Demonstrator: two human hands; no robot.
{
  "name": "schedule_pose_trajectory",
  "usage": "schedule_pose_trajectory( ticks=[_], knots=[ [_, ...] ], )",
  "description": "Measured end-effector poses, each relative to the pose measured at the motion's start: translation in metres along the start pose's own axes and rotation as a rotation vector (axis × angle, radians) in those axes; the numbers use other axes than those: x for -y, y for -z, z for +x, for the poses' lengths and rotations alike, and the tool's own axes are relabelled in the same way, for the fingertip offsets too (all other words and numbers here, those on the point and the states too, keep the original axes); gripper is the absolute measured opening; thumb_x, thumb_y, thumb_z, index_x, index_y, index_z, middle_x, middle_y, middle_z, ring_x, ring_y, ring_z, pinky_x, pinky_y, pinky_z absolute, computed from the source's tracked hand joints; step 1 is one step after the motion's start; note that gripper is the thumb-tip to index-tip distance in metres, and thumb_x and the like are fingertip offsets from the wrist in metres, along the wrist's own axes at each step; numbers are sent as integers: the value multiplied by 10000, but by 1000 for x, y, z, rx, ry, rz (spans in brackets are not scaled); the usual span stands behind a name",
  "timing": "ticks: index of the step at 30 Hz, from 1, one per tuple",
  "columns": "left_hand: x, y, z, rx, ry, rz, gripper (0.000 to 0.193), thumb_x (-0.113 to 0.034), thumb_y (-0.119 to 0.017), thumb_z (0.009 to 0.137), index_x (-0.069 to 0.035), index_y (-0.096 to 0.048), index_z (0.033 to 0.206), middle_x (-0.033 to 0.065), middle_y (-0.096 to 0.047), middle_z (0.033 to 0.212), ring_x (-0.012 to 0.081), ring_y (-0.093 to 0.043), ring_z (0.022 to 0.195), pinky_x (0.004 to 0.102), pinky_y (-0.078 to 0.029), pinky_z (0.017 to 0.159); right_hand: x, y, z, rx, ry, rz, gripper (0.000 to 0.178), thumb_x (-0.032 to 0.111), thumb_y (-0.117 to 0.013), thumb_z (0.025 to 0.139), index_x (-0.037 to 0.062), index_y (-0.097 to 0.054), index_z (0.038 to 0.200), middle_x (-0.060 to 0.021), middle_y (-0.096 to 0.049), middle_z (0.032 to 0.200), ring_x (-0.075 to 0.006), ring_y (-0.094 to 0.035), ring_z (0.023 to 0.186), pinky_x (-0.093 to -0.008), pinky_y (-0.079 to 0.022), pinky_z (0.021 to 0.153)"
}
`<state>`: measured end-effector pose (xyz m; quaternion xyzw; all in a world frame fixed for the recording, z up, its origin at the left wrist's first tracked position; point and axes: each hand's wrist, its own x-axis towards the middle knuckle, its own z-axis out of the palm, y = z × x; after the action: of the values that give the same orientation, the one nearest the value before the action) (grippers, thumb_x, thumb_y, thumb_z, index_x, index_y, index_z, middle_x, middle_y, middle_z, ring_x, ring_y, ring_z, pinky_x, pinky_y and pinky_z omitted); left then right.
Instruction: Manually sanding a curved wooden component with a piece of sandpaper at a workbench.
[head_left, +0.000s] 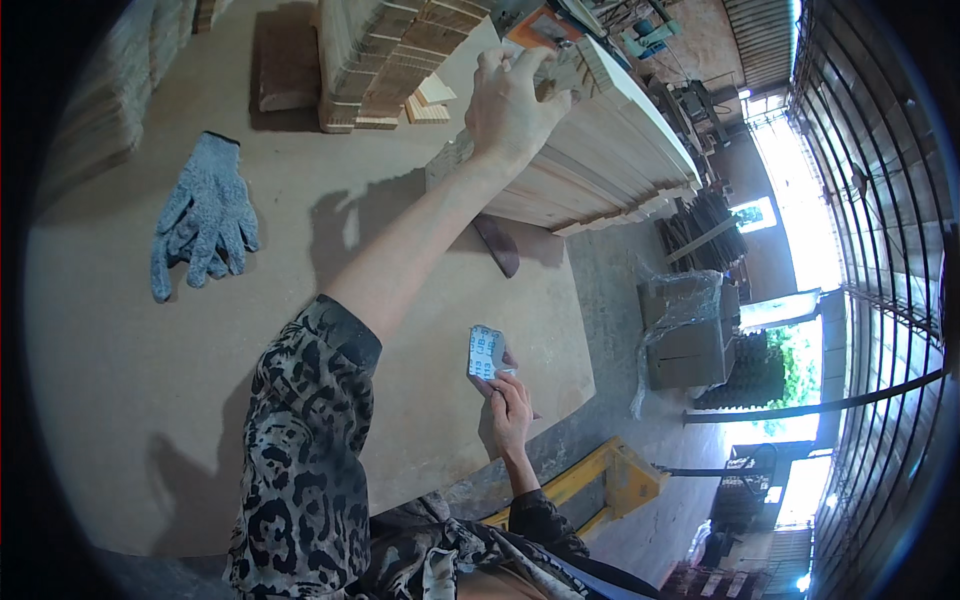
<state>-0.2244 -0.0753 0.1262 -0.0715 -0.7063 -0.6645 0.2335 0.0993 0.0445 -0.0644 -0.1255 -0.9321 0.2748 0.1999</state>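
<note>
Left arm stretched far out, left hand (515,100) curled over the top edge of the stacked wooden slats (600,160), fingertips hidden behind them. Right hand (508,405), well short of that stack, pinches a small printed card (485,352) upright above the surface (120,380).

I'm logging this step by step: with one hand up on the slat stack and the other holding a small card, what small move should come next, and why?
Probably lift or slide the gripped slat off the stack. The left hand is already closed over the top edge of the slats, while the right hand only holds the card low over the table, clear of the stack. Whether the slat is free to move cannot be told.
</note>
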Motion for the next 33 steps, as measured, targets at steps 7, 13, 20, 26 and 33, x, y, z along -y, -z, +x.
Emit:
schedule_pose_trajectory(
  ticks=[7,13,20,26,33],
  knots=[
    [-20,10,-8,-97,-670,130,410,-17,-616,697,-109,-579,1094,156,-439,1183,324,-469,1077,416,-421,876,5,-5,4,-22,24,6,138,69,-569,782,39,-643,893,-106,-616,1038,-284,-566,969,-363,-442,857],
    [-49,13,-84,77,-924,-18,88,-123,-564,719,-69,-560,790,143,-490,1002,315,-474,1010,450,-366,873,-3,-5,1,-68,26,4,162,57,-557,778,22,-642,911,-137,-612,1036,-306,-559,985,-384,-426,880],
    [-8,39,-227,802,-918,242,170,-162,-614,659,-101,-619,817,83,-548,968,244,-508,1013,541,-349,903,-23,-2,-2,80,-27,-30,218,148,-529,827,8,-619,968,-153,-602,1032,-305,-532,1034,-373,-401,893],
    [6,56,-296,926,-608,319,285,-212,-643,710,-63,-597,948,89,-545,987,228,-536,988,449,-383,858,-37,-11,-8,-32,-120,822,446,189,-509,881,1,-401,1271,-142,-480,1234,-233,-480,1130,-349,-399,940],
    [-30,74,-318,840,-116,-189,283,-61,-600,798,-28,-553,1075,92,-542,1030,222,-575,922,352,-473,732,30,15,-16,-291,-185,1204,395,169,-472,910,-37,-416,1243,-144,-491,1209,-237,-498,1107,-350,-430,924]
  ],
)
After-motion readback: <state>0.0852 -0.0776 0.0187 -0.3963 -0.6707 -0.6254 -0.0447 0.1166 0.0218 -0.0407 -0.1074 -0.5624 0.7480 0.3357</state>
